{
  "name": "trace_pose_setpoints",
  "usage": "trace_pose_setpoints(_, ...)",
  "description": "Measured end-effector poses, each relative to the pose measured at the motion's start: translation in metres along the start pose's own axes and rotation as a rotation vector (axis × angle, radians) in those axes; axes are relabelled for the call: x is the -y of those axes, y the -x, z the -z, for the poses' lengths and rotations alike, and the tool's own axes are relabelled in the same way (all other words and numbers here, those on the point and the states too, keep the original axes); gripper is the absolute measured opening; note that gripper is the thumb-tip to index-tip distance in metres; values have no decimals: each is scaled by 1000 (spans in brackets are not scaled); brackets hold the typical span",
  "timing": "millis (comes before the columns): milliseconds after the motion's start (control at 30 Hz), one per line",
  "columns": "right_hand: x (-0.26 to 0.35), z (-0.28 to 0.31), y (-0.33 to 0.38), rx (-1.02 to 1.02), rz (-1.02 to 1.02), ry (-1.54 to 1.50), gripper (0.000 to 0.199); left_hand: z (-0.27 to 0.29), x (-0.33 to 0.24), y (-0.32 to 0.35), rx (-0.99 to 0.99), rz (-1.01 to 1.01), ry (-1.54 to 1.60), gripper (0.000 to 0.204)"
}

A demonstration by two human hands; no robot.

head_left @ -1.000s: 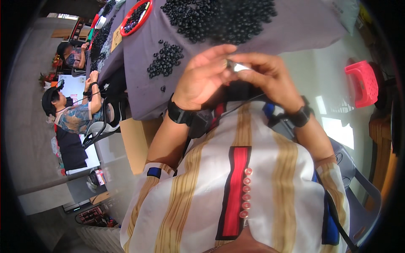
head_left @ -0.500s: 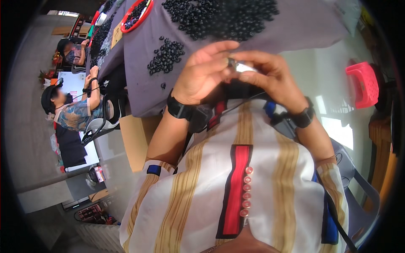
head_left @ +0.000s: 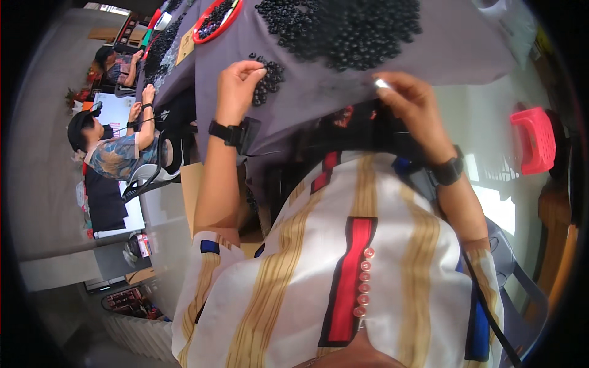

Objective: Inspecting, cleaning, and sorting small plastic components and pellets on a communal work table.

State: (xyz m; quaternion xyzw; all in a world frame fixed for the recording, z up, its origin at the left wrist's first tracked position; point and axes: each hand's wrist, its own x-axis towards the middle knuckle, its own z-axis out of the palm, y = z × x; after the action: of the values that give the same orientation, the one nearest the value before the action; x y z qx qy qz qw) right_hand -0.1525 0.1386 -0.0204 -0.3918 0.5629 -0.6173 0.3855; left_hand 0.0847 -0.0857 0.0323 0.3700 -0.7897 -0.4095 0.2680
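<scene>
Over the near edge of the grey cloth, my left hand [head_left: 236,92] reaches to the small pile of black, round, bead-like pieces [head_left: 270,81]. Thumb and forefinger pinch together at the pile's left side; whatever is between them is too small to make out. Off to the right, apart from the pile, my right hand [head_left: 412,104] is closed on a small shiny silver piece [head_left: 381,84], held between thumb and fingers. Its kind cannot be made out. Beyond both hands spreads a large heap of the same black pieces [head_left: 362,37].
A red-rimmed tray [head_left: 236,23] with dark pieces lies on the grey cloth [head_left: 454,55] at the far left. Two people [head_left: 126,147] sit along the table's left side. A pink plastic stool [head_left: 532,142] stands right, and a cardboard box [head_left: 191,190] below the table edge.
My hands were together in front of me at the silver piece. The left has moved left to the small pile; the right stays nearly in place, still holding the silver piece.
</scene>
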Motion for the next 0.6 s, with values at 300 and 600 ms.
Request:
trace_pose_setpoints(300,-1,-8,4,66,-24,11,23,-48,28,-44,-82,-407,-607,13)
trace_pose_setpoints(600,3,-5,6,23,-33,0,24,-75,21,-49,44,-156,-698,18)
